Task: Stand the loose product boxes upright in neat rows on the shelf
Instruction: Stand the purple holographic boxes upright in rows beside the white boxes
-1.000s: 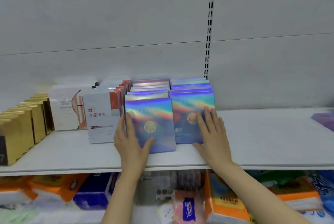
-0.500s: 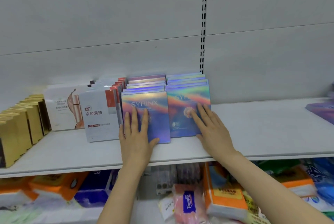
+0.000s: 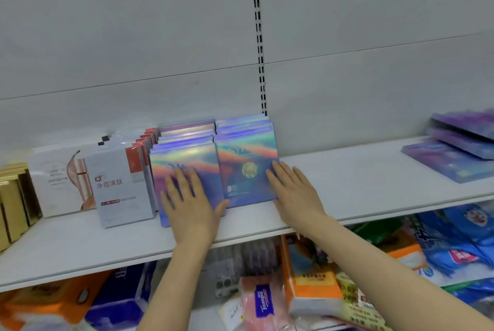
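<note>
Flat-fingered left hand (image 3: 191,206) and right hand (image 3: 295,191), no grip, against holographic boxes (image 3: 247,167); below, "Tempo" pack (image 3: 263,301).

Two bare forearms come into the frame from the bottom edge, one near the bottom centre and one from the lower right corner. No sleeve shows on either arm up to where the picture cuts them off. The left hand (image 3: 191,206) and the right hand (image 3: 296,193) sit in the middle of the frame. Both are bare: no glove, ring, watch or bracelet can be seen on fingers or wrists. The nails look short and unpainted, though the picture is slightly blurred there. Nothing else of the person shows.
</note>
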